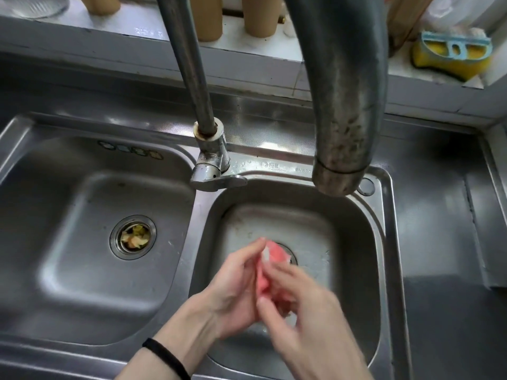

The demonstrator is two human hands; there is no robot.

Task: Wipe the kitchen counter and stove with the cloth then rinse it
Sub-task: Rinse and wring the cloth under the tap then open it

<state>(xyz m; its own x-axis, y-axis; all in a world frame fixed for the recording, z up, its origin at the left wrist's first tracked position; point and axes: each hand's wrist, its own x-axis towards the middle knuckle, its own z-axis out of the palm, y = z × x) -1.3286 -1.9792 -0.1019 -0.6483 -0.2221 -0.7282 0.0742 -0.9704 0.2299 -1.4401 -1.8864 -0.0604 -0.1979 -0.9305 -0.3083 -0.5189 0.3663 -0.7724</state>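
A small pink cloth (270, 266) is bunched between both my hands over the right sink basin (354, 242). My left hand (234, 286) holds it from the left, fingers pointing up along it. My right hand (304, 305), blurred by motion, grips it from the right and covers its lower part. The tap spout (343, 105) hangs above the basin; I see no water stream from it. The tap lever (219, 180) sits on the ridge between the basins.
The left basin (68, 242) has food scraps in its drain strainer (133, 237). A yellow sponge with a blue holder (452, 54) lies on the sill at back right. Tan cylinders (259, 15) stand along the sill. Steel counter (444, 242) extends right.
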